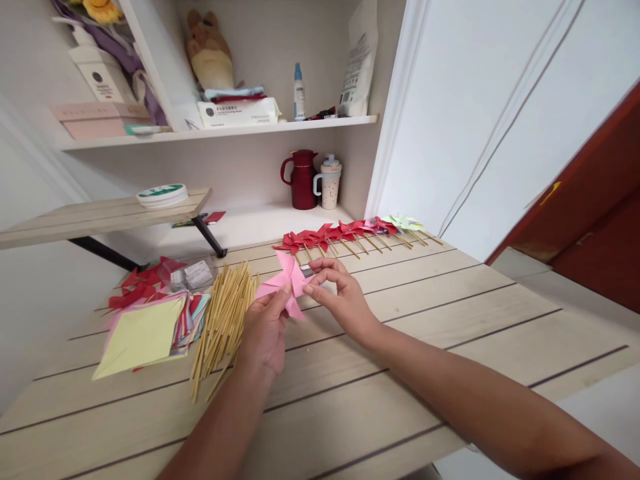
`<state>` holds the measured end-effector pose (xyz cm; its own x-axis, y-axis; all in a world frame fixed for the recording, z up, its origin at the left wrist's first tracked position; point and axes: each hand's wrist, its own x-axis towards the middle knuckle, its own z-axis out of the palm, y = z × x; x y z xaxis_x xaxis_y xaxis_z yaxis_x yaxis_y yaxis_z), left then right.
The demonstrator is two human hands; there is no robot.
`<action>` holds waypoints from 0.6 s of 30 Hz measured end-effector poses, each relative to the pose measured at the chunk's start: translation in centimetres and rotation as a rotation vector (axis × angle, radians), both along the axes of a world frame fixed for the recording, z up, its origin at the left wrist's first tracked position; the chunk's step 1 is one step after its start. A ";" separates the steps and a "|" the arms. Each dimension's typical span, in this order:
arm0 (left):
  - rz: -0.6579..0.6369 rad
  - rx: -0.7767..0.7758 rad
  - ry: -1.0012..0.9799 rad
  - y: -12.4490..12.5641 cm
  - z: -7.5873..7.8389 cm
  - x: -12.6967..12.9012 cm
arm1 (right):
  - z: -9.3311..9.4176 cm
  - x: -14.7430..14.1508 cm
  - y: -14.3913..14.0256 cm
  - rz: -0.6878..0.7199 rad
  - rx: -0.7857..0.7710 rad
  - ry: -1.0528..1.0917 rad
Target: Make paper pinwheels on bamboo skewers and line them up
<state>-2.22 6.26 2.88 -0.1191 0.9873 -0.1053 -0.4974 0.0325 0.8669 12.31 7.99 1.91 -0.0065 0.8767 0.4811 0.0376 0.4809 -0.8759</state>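
Pink paper pinwheel (290, 277) held up above the counter (350, 413), front of centre, its folded blades spread. Left hand (266, 327): fingers grasping the pinwheel from the lower left, thumb pressed on its face near the middle. Right hand (345, 297): thumb and index finger pinched together at the right-hand blade, the other fingers curled above. Just left of the left hand, a loose pile of thin wooden sticks (225, 317) lies on the counter, roughly lengthwise, some crossing. Left of the sticks, a stack of coloured paper squares (143, 333), pale yellow sheet on top, edges uneven. Behind that stack, red paper pieces (137, 287) beside a clear packet (197, 273) with a white label. Beyond the right hand, along the back of the counter, a row of finished pinwheels (325, 235) on sticks, mostly red, pale green at the right end. Further back, a dark red jug (303, 180) stands upright just beside a lidded cup (330, 187). Above them, a white shelf (240, 131) bears a blue-capped spray bottle (299, 93).
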 end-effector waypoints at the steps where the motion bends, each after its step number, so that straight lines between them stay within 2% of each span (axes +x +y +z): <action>1: -0.002 0.007 0.002 0.0 0.0 0.0 | -0.1 0.0 0.1 -0.005 -0.020 0.011; 5: 0.009 0.007 0.004 -0.1 0.0 0.2 | -0.1 0.0 0.3 -0.009 -0.055 0.032; 18: 0.004 0.020 0.048 -0.1 -0.5 0.2 | 0.2 -0.1 -0.3 0.073 0.039 -0.009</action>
<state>-2.02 6.12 2.40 -0.1271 0.9887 -0.0792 -0.4552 0.0128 0.8903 12.23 7.71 2.12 -0.0738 0.8546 0.5141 0.0088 0.5160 -0.8565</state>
